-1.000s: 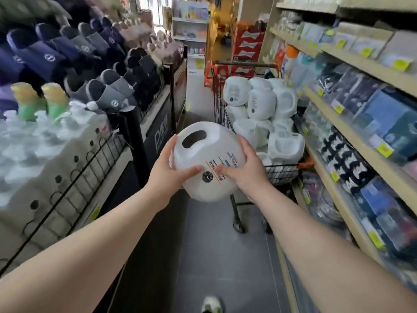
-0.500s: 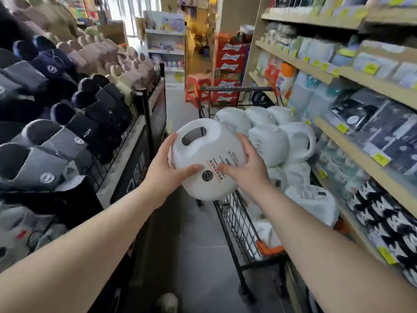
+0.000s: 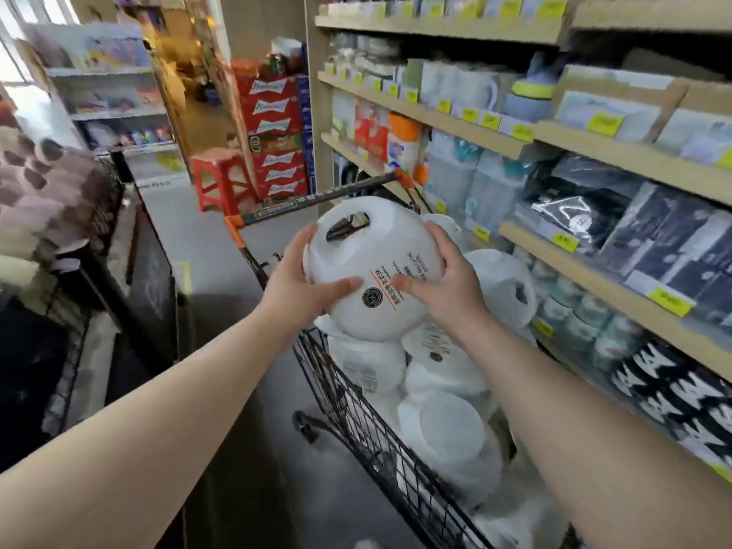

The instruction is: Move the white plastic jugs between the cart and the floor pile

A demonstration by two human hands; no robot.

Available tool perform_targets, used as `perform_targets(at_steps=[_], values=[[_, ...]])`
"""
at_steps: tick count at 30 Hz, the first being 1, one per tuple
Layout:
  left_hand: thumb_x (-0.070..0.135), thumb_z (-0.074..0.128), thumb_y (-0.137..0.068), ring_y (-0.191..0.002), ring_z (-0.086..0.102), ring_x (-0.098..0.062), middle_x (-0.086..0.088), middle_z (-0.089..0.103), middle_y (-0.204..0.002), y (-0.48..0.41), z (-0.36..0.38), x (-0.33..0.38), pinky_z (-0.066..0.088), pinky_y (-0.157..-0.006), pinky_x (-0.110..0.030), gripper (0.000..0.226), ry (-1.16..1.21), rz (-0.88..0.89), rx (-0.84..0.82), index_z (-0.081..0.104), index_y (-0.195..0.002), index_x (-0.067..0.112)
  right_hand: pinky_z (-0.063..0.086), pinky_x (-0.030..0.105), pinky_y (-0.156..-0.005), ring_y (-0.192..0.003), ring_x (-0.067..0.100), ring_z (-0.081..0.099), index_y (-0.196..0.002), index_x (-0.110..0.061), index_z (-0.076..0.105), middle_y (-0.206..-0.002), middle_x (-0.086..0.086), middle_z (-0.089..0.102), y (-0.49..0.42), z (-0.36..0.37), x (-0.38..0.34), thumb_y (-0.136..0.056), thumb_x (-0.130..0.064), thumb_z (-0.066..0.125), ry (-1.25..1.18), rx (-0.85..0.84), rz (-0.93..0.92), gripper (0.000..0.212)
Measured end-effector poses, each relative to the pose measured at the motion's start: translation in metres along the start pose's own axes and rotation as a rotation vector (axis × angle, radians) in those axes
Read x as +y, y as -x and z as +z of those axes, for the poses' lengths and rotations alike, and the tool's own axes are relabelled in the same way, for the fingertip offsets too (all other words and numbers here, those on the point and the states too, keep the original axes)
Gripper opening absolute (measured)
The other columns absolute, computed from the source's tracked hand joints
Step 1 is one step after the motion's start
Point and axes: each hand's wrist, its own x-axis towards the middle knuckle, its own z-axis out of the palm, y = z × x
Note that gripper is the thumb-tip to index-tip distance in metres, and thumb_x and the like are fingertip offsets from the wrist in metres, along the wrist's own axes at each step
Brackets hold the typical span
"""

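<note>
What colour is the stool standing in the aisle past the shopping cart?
Red: the plastic stool shows best in the head view, beside the stacked red cartons.

Jug (image 3: 376, 271): white plastic, smooth, faintly glossy. Cart (image 3: 380, 437): black metal wire. Shelves (image 3: 594, 287): pale matt wood.

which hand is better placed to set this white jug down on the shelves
Probably the right hand. It cups the round white plastic jug on the side facing the wooden shelves, above the black wire cart. The left hand grips the aisle side, farther from them.
</note>
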Motion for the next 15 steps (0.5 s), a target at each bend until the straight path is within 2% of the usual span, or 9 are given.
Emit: perform_targets(at_steps=[4, 8, 11, 13, 15], values=[[0.026, 0.090, -0.063, -0.113, 0.060, -0.022, 0.009, 0.053, -0.133, -0.081, 0.020, -0.004, 0.060, -0.075, -0.049, 0.097, 0.009, -0.040, -0.064, 0.037, -0.142, 0.045, 0.045, 0.044, -0.105, -0.122, 0.016, 0.052, -0.146, -0.032, 0.037, -0.136, -0.004, 0.054, -0.073, -0.003, 0.014, -0.063, -0.025, 0.090, 0.065, 0.044, 0.013, 0.098], [0.028, 0.088, -0.067, -0.109, 0.063, -0.021, 0.009, 0.057, -0.129, -0.148, 0.031, -0.007, 0.061, -0.072, -0.046, 0.090, 0.008, -0.071, -0.060, 0.040, -0.142, 0.043, 0.047, 0.044, -0.102, -0.119, 0.017, 0.053, -0.145, -0.032, 0.037, -0.131, -0.005, 0.055, -0.133, -0.001, 0.019, -0.066, -0.031, 0.087, 0.145, 0.067, 0.054, 0.094], [0.042, 0.086, -0.066, -0.110, 0.063, -0.020, 0.011, 0.059, -0.129, -0.194, 0.039, -0.015, 0.059, -0.081, -0.048, 0.085, -0.072, -0.063, -0.061, 0.044, -0.140, 0.042, 0.049, 0.042, -0.098, -0.110, 0.015, 0.058, -0.140, -0.035, 0.041, -0.119, -0.010, 0.060, -0.167, 0.005, 0.026, -0.073, -0.033, 0.082, 0.195, 0.105, 0.090, 0.079], [0.044, 0.081, -0.073, -0.109, 0.062, -0.016, 0.014, 0.059, -0.125, -0.223, 0.046, -0.021, 0.056, -0.089, -0.043, 0.076, -0.139, -0.041, -0.040, 0.047, -0.140, 0.035, 0.051, 0.041, -0.094, -0.107, 0.015, 0.060, -0.138, -0.036, 0.044, -0.115, -0.013, 0.061, -0.184, 0.007, 0.033, -0.076, -0.035, 0.079, 0.231, 0.149, 0.113, 0.071], [0.044, 0.079, -0.076, -0.107, 0.060, -0.014, 0.012, 0.059, -0.122, -0.249, 0.054, -0.021, 0.053, -0.092, -0.036, 0.068, -0.218, 0.003, -0.054, 0.051, -0.136, 0.031, 0.057, 0.044, -0.082, -0.107, 0.016, 0.061, -0.140, -0.039, 0.042, -0.117, -0.015, 0.060, -0.195, 0.006, 0.036, -0.078, -0.036, 0.076, 0.238, 0.184, 0.187, 0.071]])
